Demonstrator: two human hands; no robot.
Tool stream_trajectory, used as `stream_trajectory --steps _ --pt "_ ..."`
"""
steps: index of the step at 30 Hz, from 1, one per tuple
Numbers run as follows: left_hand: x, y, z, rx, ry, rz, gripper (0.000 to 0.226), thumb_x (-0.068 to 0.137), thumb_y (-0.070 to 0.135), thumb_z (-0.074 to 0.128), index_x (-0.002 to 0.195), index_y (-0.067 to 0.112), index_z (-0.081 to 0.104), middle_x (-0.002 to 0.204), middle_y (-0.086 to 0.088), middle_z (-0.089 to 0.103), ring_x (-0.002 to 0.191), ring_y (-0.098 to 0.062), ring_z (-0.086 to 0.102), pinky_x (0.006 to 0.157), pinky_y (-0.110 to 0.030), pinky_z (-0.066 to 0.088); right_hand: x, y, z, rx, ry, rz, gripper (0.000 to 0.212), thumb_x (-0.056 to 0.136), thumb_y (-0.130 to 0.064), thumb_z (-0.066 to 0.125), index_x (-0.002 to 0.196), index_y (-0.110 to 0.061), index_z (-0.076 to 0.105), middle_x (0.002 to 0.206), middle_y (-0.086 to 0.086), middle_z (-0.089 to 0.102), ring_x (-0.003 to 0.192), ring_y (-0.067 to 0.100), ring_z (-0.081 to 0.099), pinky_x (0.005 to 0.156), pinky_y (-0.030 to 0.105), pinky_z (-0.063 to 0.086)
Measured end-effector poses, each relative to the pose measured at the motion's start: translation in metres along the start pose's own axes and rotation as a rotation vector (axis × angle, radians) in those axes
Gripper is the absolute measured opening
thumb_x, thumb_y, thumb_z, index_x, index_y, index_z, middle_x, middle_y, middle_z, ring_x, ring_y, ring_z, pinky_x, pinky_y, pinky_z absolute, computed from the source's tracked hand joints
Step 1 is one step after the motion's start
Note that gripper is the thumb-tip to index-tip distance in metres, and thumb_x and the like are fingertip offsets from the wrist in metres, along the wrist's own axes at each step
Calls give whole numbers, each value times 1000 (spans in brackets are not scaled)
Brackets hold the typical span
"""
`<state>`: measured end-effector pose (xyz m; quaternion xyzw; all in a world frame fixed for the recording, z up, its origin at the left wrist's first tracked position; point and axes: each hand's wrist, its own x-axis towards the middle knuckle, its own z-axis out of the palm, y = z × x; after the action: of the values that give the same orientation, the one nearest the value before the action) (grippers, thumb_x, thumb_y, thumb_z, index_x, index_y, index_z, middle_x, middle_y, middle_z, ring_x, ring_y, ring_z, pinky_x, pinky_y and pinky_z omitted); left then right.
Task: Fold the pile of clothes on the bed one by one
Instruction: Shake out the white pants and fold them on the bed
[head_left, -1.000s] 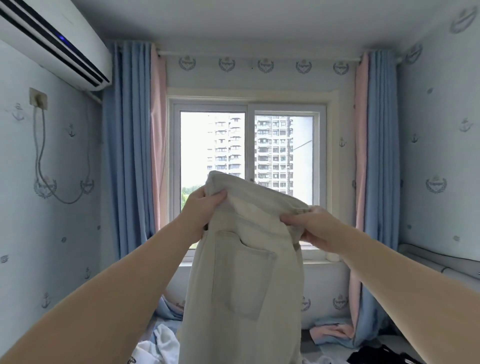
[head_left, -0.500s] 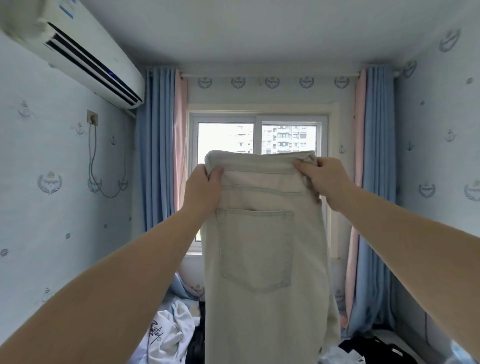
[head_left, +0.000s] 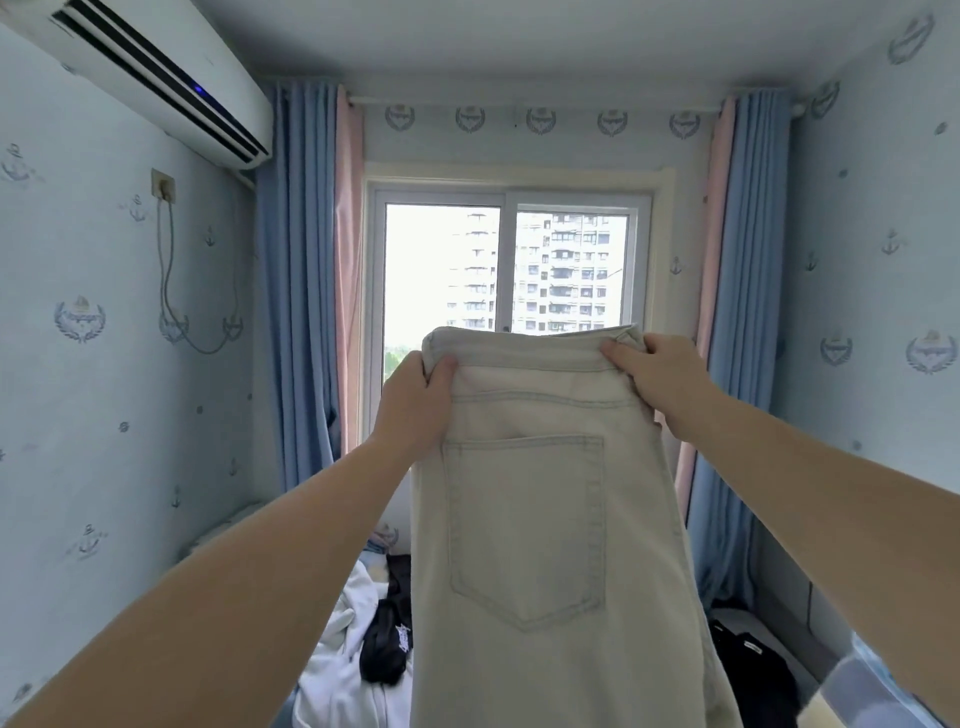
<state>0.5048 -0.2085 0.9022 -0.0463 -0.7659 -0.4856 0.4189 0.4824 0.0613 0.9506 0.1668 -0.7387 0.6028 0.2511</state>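
Observation:
Pale beige jeans (head_left: 545, 519) hang straight down in front of me, back pocket facing me, folded lengthwise. My left hand (head_left: 415, 402) grips the left end of the waistband, and my right hand (head_left: 660, 379) grips the right end. Both arms are stretched forward at chest height. Below the jeans, part of the clothes pile shows: a white garment (head_left: 343, 654) and a black garment (head_left: 387, 644) with white lettering. The jeans hide the rest of the bed.
A window (head_left: 506, 270) with blue and pink curtains (head_left: 306, 291) lies straight ahead. An air conditioner (head_left: 156, 78) hangs high on the left wall. More black clothing (head_left: 748, 660) lies at the lower right.
The jeans' waistband went from bunched and slanted to stretched flat and level between my hands. The view tilted slightly, so more of the clothes below shows.

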Motion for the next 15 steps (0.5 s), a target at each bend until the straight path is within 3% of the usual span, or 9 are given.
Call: stream_trajectory --steps 3,5,10,13,15 --pt "5 -38 22 16 -29 -36 40 102 45 49 98 6 59 85 -5 62 73 -16 54 66 -31 46 11 40 15 5 -31 48 13 90 -27 76 89 -15 70 94 6 71 77 13 65 67 20 54" --pt "12 -69 39 26 -45 -62 38 102 43 50 96 7 59 86 -6 63 74 -19 56 66 -32 45 22 71 29 14 -38 74 10 89 -26 76 85 -24 67 93 2 72 76 9 65 61 14 54" --pt "32 -176 92 48 -147 -166 32 102 41 53 103 10 63 92 -9 68 88 -28 63 85 -48 53 66 177 75 -55 -67 169 14 88 -28 78 92 -15 73 98 8 76 89 21 71 86 38 58" --pt "41 -263 129 45 -231 -268 25 100 38 57 102 14 62 94 -9 69 93 -30 64 89 -52 51 97 267 113 -128 -117 255 20 86 -30 79 90 -11 73 90 7 77 87 28 73 85 45 58" --pt "43 -332 155 75 -266 -336 22 98 36 59 102 14 62 95 -8 71 94 -29 65 88 -48 52 114 336 143 -186 -148 306 23 86 -26 79 86 -6 70 84 9 75 75 26 68 78 48 57"
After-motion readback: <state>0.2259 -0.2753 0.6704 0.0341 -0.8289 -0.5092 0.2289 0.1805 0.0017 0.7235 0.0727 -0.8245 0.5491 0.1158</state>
